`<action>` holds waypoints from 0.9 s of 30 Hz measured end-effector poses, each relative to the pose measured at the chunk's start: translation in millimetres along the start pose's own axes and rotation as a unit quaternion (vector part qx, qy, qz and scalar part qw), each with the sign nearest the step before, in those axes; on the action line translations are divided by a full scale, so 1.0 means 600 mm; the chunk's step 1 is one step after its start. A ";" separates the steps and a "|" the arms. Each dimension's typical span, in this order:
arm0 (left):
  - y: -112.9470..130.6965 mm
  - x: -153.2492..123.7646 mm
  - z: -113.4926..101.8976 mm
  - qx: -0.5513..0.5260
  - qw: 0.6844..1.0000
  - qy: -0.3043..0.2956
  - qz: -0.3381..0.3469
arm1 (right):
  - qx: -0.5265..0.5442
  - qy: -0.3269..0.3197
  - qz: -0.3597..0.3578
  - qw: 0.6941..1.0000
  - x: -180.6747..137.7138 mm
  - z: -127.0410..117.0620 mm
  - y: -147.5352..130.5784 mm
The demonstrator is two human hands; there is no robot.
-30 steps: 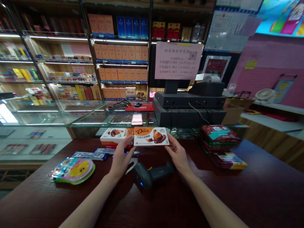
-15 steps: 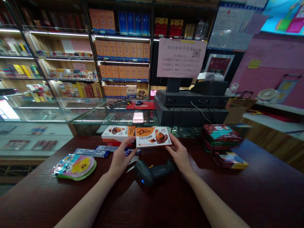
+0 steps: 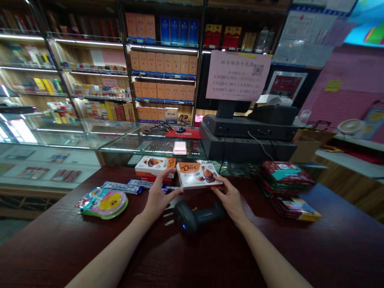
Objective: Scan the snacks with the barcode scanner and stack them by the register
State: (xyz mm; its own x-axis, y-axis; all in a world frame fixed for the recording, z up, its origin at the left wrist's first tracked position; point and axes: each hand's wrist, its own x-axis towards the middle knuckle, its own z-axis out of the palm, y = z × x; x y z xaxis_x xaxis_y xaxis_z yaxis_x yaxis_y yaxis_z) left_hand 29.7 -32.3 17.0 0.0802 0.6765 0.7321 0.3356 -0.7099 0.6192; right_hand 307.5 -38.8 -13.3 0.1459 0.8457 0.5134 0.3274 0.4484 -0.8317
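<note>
A white and orange Dove chocolate box [image 3: 196, 175] is tilted above the counter, its printed face towards me. My right hand [image 3: 230, 199] grips its right end between thumb and fingers. At its left end my left hand [image 3: 157, 198] is open, thumb and fingers apart, the thumb tip close to the lower left corner. Just behind that hand lies a stack of similar Dove boxes [image 3: 154, 163]. Below the held box a dark handheld barcode scanner [image 3: 192, 219] lies on the counter, a blue light glowing on it.
Blue-white wrapped bars [image 3: 122, 187] and a colourful toy-like package [image 3: 103, 203] lie left on the dark wooden counter [image 3: 192, 260]. Stacked chocolate packets [image 3: 285, 176] stand right. Behind are a glass display case [image 3: 144, 146] and a cash register [image 3: 249, 140].
My left hand has opened away from the Dove box's left end. The box's far edge has tipped back in my right hand. The whole view has shifted slightly.
</note>
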 end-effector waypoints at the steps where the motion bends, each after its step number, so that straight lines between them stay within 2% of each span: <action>1: -0.002 0.001 -0.001 -0.006 1.000 0.000 -0.008 | 0.002 -0.004 0.002 1.000 0.000 0.000 0.000; 11: -0.010 0.005 -0.018 -0.051 0.990 -0.111 -0.073 | -0.030 -0.075 0.000 0.997 -0.002 -0.002 -0.013; 14: -0.006 0.005 -0.020 -0.025 0.991 -0.099 -0.083 | -0.044 -0.089 -0.015 0.995 -0.002 -0.003 -0.013; 20: -0.005 0.006 -0.019 0.016 0.994 -0.092 -0.060 | -0.056 -0.095 -0.026 0.994 0.000 -0.003 -0.004; 27: -0.017 0.011 -0.025 0.117 0.991 -0.043 0.040 | -0.070 -0.109 -0.027 0.991 0.003 -0.006 0.004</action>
State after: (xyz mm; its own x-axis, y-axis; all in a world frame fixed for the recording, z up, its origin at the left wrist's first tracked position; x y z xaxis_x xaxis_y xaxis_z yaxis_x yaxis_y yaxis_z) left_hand 12.8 -23.7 19.5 0.1920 0.6416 0.7427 0.5320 -0.7040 0.4706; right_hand 311.5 -37.3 -13.5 -0.0766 0.8705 0.4861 0.4585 0.4637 -0.7581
